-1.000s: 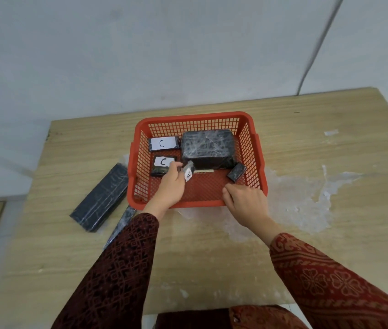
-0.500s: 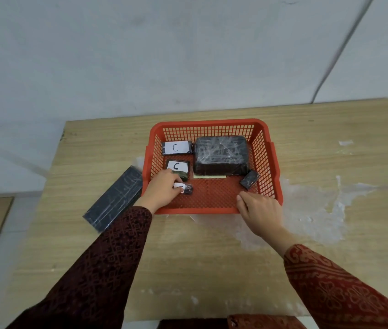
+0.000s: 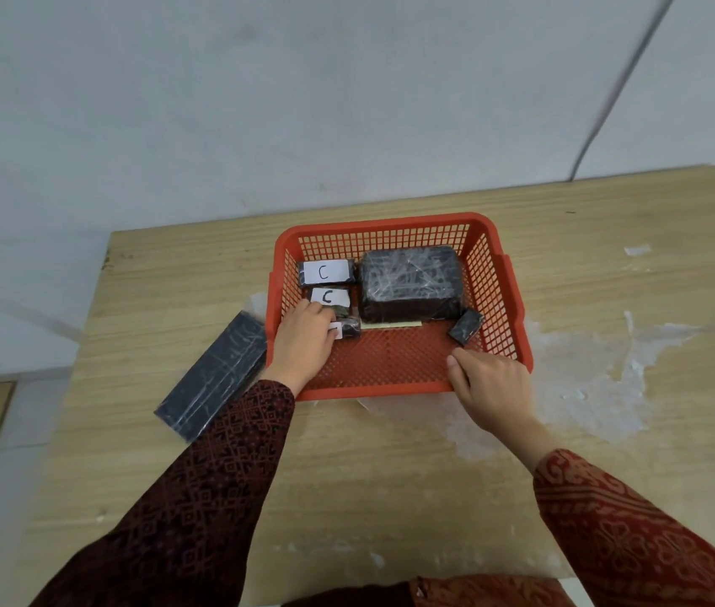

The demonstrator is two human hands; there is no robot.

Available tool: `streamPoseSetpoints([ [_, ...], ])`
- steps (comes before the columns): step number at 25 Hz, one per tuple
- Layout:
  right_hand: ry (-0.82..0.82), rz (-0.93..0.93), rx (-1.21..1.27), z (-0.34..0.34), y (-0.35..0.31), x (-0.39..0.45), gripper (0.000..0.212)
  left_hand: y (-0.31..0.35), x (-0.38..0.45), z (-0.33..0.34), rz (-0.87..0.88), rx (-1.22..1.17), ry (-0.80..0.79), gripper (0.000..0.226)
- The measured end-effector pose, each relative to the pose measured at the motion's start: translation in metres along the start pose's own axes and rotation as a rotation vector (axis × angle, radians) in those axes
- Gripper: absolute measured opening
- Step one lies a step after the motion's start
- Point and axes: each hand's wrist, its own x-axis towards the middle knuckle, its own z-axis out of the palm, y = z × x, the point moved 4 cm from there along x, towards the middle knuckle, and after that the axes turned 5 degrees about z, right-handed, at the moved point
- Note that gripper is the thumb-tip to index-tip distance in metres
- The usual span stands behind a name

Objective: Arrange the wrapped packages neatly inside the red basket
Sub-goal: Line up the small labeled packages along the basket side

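The red basket (image 3: 395, 223) sits mid-table. Inside, a big black wrapped package (image 3: 410, 282) fills the back right. Two small black packages with white "C" labels lie at the back left, one behind (image 3: 325, 272) the other (image 3: 330, 296). My left hand (image 3: 305, 341) is inside the basket, fingers on a third small labelled package (image 3: 347, 329) set just in front of them. A small dark package (image 3: 466, 327) leans against the right wall. My right hand (image 3: 493, 385) rests on the basket's front right rim. A long flat black package (image 3: 215, 376) lies on the table left of the basket.
The wooden table (image 3: 390, 475) has a whitish peeled patch (image 3: 587, 370) right of the basket. A grey wall stands right behind the table, with a cable (image 3: 609, 102) running down it. The table's left edge drops to the floor.
My left hand brought the small labelled package down from mid-basket and set it at the left, in front of the two "C" packages. My right hand stayed at the front right rim.
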Motion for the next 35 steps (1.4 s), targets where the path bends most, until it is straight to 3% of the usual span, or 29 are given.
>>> streamPoseSetpoints([
  [6, 0.016, 0.003, 0.006, 0.0, 0.001, -0.001, 0.034, 0.022, 0.003, -0.009, 0.038, -0.108, 0.007, 0.026],
  [9, 0.007, -0.003, 0.035, -0.002, 0.001, -0.002, 0.036, 0.07, 0.017, -0.013, 0.232, -0.297, -0.028, 0.029],
  [12, -0.049, -0.13, 0.08, -0.003, 0.006, -0.006, 0.039, 0.124, 0.041, -0.007, 0.454, -0.308, -0.107, 0.032],
  [15, -0.092, -0.182, 0.129, -0.004, 0.01, -0.011, 0.038, 0.168, 0.063, 0.008, 0.612, -0.177, -0.223, 0.037],
  [18, -0.1, -0.19, 0.15, -0.002, 0.01, -0.01, 0.037, 0.184, 0.072, 0.027, 0.729, 0.144, -0.334, 0.045],
  [22, -0.095, -0.179, 0.155, -0.001, 0.01, -0.009, 0.038, 0.184, 0.07, 0.032, 0.811, 0.288, -0.286, 0.034],
  [27, -0.043, -0.156, 0.147, -0.003, 0.007, -0.01, 0.039, 0.147, 0.054, 0.015, 0.591, -0.198, -0.161, 0.035],
  [31, -0.02, -0.143, 0.119, -0.004, 0.006, -0.01, 0.039, 0.099, 0.034, -0.003, 0.195, -0.61, -0.049, 0.022],
  [35, 0.01, -0.149, 0.086, -0.003, 0.004, -0.008, 0.04, 0.041, 0.009, -0.006, -0.1, -0.678, -0.145, 0.016],
])
